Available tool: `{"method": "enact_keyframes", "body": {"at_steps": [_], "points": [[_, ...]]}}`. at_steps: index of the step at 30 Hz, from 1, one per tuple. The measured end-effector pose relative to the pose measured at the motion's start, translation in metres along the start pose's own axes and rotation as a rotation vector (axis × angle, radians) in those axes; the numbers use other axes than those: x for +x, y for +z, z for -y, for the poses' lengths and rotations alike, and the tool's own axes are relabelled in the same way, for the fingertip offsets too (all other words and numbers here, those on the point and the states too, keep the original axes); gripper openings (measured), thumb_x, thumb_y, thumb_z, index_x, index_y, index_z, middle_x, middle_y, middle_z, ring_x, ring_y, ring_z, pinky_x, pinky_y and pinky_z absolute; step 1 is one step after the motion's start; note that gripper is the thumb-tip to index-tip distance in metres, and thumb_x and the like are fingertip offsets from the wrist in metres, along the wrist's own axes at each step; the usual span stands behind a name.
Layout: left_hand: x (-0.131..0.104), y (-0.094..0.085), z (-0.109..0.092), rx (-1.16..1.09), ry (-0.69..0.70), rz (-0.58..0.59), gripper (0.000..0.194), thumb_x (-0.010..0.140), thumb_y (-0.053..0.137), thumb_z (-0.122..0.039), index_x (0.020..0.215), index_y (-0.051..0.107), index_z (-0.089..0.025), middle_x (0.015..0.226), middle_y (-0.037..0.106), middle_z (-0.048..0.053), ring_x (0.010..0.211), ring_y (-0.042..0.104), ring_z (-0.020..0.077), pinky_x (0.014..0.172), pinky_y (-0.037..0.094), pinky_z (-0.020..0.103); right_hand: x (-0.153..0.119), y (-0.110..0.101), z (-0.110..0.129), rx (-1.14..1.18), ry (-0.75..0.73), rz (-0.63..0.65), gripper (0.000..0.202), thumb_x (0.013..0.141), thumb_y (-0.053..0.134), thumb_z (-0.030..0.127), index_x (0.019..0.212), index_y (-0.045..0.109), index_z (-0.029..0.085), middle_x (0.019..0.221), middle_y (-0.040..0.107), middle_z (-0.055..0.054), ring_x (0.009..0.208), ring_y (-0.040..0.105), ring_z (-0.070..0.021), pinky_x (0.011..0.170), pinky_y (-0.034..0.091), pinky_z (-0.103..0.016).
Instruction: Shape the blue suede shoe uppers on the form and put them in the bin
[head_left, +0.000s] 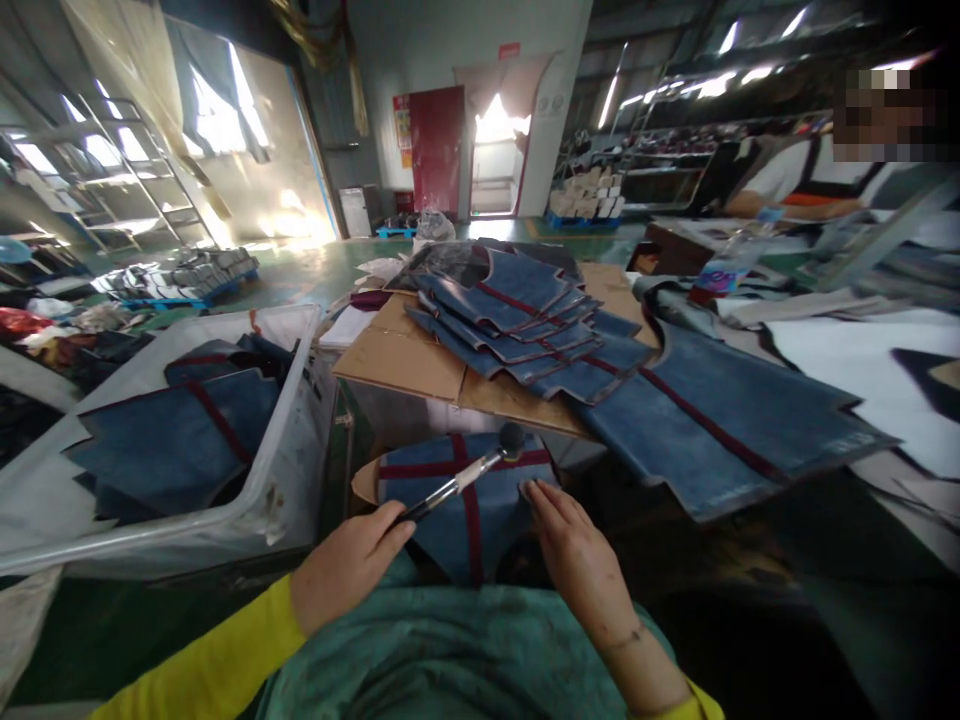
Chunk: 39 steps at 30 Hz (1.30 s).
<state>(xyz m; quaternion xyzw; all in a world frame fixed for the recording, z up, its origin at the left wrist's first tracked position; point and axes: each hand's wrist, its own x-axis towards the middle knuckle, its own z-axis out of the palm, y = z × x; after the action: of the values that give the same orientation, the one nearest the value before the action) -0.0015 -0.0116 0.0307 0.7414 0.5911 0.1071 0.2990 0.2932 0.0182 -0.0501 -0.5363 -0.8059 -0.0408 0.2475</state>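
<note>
1. Left of the frame: white bin with loosely piled blue panels. Its high walls presumably keep the pieces together.
2. Lower centre-left: left hand closed around the dark handle end of a hammer-like tool. The tool slants up to the right, its round head over the front panel. Rear hold probably leaves the head free to swing.
3. Lower centre: front panel, blue with crossed dark-red bands, lies just ahead of the green-clad lap. Its support is hidden.
4. Right of the panel: right hand, fingertips touching its right side, likely to steady it. Cannot tell whether this grip pinches or only presses.
5. Centre: cardboard-topped counter bears overlapping banded panels, probably fanned for easy separation.
6. Right: large panel reaches past the cardboard; bottle behind.
</note>
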Motion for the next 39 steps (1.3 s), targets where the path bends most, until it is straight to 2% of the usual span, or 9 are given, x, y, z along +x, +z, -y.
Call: {"method": "enact_keyframes", "body": {"at_steps": [4, 9, 14, 19, 23, 27, 34, 36, 39], "points": [[-0.055, -0.005, 0.058, 0.082, -0.183, -0.134, 0.045, 0.089, 0.032, -0.049, 0.116, 0.056, -0.023, 0.117, 0.064, 0.006, 0.110, 0.058, 0.0228, 0.094, 0.046, 0.031, 0.000, 0.001, -0.001, -0.006, 0.002, -0.004, 0.045, 0.085, 0.040, 0.010, 0.129, 0.048, 0.015, 0.123, 0.056, -0.011, 0.114, 0.052, -0.0211, 0.098, 0.046, -0.036], [-0.109, -0.013, 0.123, 0.180, -0.113, -0.249, 0.038, 0.082, 0.042, -0.049, 0.108, 0.064, -0.032, 0.118, 0.064, 0.001, 0.114, 0.056, 0.0268, 0.098, 0.044, 0.037, -0.001, 0.003, -0.002, -0.017, -0.001, 0.015, 0.046, 0.086, 0.040, 0.010, 0.130, 0.046, 0.017, 0.125, 0.055, -0.011, 0.115, 0.051, -0.0215, 0.098, 0.046, -0.036], [-0.106, -0.025, 0.147, 0.179, -0.161, -0.294, 0.037, 0.082, 0.043, -0.050, 0.107, 0.063, -0.033, 0.114, 0.066, 0.002, 0.107, 0.060, 0.0269, 0.093, 0.048, 0.038, 0.006, 0.001, -0.012, 0.075, -0.004, -0.030, 0.037, 0.090, 0.040, 0.024, 0.127, 0.048, 0.020, 0.118, 0.059, -0.010, 0.108, 0.055, -0.0198, 0.094, 0.047, -0.035], [0.002, -0.067, 0.122, 0.180, -0.258, -0.328, 0.042, 0.090, 0.034, -0.048, 0.120, 0.051, -0.023, 0.110, 0.066, 0.006, 0.101, 0.063, 0.0235, 0.089, 0.047, 0.034, 0.027, -0.003, -0.038, 0.228, 0.289, -0.118, 0.048, 0.084, 0.051, 0.044, 0.124, 0.051, 0.018, 0.105, 0.063, -0.011, 0.095, 0.061, -0.0236, 0.082, 0.050, -0.037], [0.117, -0.104, 0.095, 0.282, -0.238, -0.416, 0.033, 0.092, 0.034, -0.033, 0.118, 0.050, -0.018, 0.108, 0.064, 0.011, 0.102, 0.060, 0.0230, 0.089, 0.044, 0.033, 0.039, -0.007, -0.047, 0.503, 0.471, 0.039, 0.033, 0.080, 0.052, 0.045, 0.095, 0.064, 0.018, 0.081, 0.068, -0.006, 0.072, 0.064, -0.0205, 0.065, 0.050, -0.030], [0.179, -0.107, 0.072, 0.288, -0.142, -0.433, 0.033, 0.087, 0.042, -0.019, 0.117, 0.052, -0.011, 0.120, 0.057, 0.018, 0.117, 0.050, 0.0266, 0.101, 0.036, 0.039, 0.043, -0.012, -0.043, 0.678, 0.539, 0.093, 0.032, 0.078, 0.051, 0.044, 0.088, 0.064, 0.016, 0.076, 0.066, -0.004, 0.072, 0.061, -0.0191, 0.067, 0.047, -0.028], [0.114, 0.003, -0.007, 0.144, 0.466, -0.136, 0.056, 0.083, 0.052, -0.043, 0.134, 0.041, -0.022, 0.136, 0.048, 0.010, 0.124, 0.044, 0.0243, 0.105, 0.037, 0.039, 0.081, -0.041, -0.004, 0.816, 0.554, 0.007, 0.028, 0.079, 0.052, 0.040, 0.082, 0.061, 0.014, 0.070, 0.058, 0.000, 0.067, 0.052, -0.0139, 0.064, 0.042, -0.025], [0.089, 0.025, -0.013, 0.128, 0.476, -0.201, 0.060, 0.081, 0.056, -0.039, 0.135, 0.040, -0.020, 0.135, 0.048, 0.011, 0.124, 0.045, 0.0270, 0.104, 0.038, 0.043, 0.096, -0.064, 0.025, 0.864, 0.430, 0.005, 0.026, 0.083, 0.050, 0.039, 0.082, 0.060, 0.015, 0.068, 0.054, 0.002, 0.063, 0.048, -0.0107, 0.060, 0.039, -0.022], [0.064, 0.022, 0.006, 0.124, 0.398, -0.377, 0.039, 0.084, 0.048, -0.029, 0.122, 0.054, -0.021, 0.121, 0.060, 0.008, 0.113, 0.055, 0.0245, 0.099, 0.045, 0.037, 0.105, -0.100, 0.057, 0.952, 0.200, 0.111, 0.026, 0.087, 0.047, 0.033, 0.101, 0.060, 0.017, 0.075, 0.059, 0.001, 0.065, 0.050, -0.0091, 0.060, 0.041, -0.020]]}}
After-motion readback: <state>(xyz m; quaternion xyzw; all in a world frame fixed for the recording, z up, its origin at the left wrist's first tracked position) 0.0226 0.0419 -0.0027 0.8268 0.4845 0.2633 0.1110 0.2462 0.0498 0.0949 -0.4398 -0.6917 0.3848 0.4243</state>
